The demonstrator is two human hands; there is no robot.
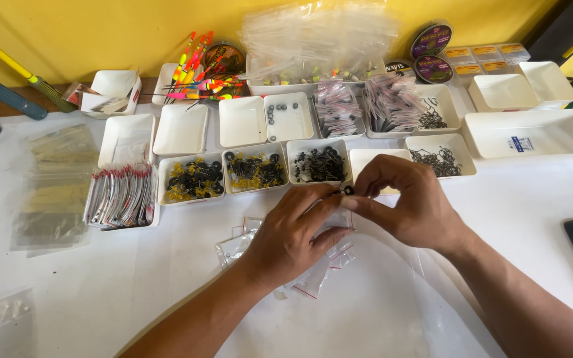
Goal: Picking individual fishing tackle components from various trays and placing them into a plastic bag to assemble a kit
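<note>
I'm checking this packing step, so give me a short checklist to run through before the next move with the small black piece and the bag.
1. Black piece pinched in right hand fingertips: ok.
2. Small clear bag held by left hand: ok.
3. Bag mouth open: cannot tell, fingers hide it.
4. Piece over the bag, not the table: ok.
5. Spare bags within reach under the left hand: ok.
6. Tray of black pieces close ahead: ok.
</note>
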